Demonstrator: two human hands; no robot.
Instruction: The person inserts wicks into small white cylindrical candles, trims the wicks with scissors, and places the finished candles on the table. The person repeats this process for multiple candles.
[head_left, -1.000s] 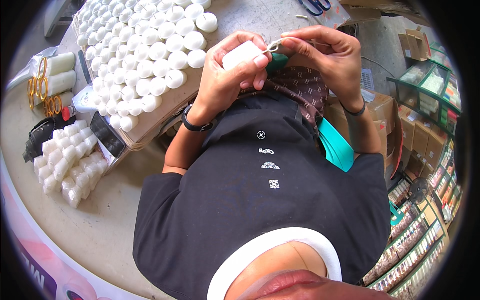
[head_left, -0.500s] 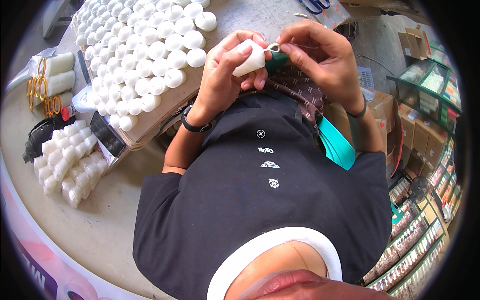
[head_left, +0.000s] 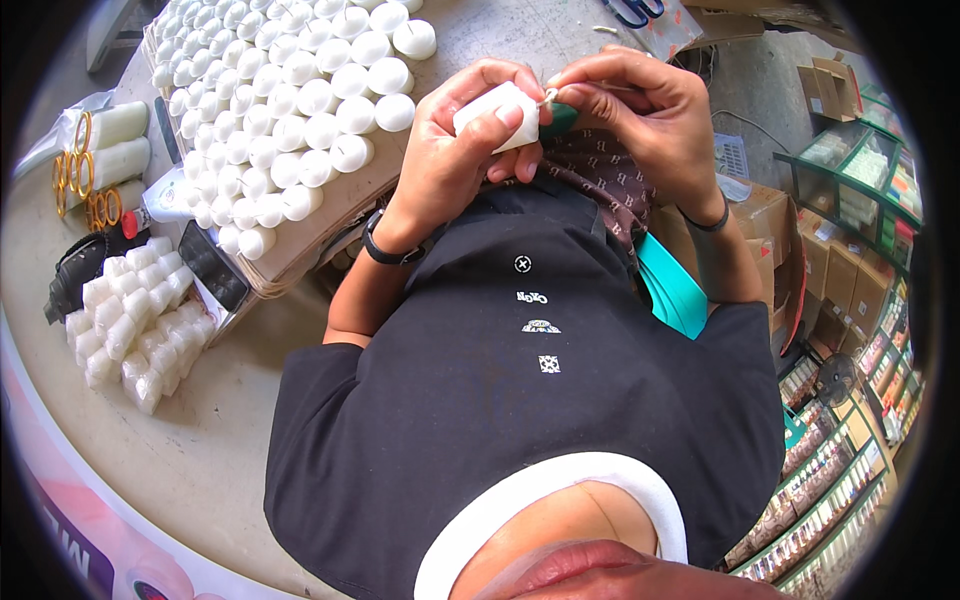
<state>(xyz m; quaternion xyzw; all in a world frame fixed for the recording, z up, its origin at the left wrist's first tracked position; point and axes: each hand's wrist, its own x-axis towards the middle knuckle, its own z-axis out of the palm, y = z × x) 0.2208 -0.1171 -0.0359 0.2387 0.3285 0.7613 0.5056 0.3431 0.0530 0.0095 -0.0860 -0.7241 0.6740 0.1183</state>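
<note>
My left hand (head_left: 440, 160) is closed round a short white candle (head_left: 486, 106), its thumb lying across the side and the candle's end turned toward my right hand. A pale wick (head_left: 549, 97) comes out of that end and looks looped or knotted close to the wax. My right hand (head_left: 655, 115) pinches the wick between thumb and forefinger, just off the candle's end; the other fingers are curled. Both hands are held above my lap, beside the table's edge. A dark green thing (head_left: 562, 120) shows below the wick, partly hidden by my hands.
Rows of white candles (head_left: 318, 97) stand on the table (head_left: 500, 35) at the left. Scissors (head_left: 634, 12) lie at its far edge. Wrapped candle packs (head_left: 135, 325) and white rolls with yellow rings (head_left: 85, 150) are farther left. Cardboard boxes (head_left: 765, 215) and green racks (head_left: 865, 170) stand right.
The open loop in the wick has become smaller and sits closer to the candle. My right fingertips have moved slightly left, toward the candle's end. The left hand keeps its hold.
</note>
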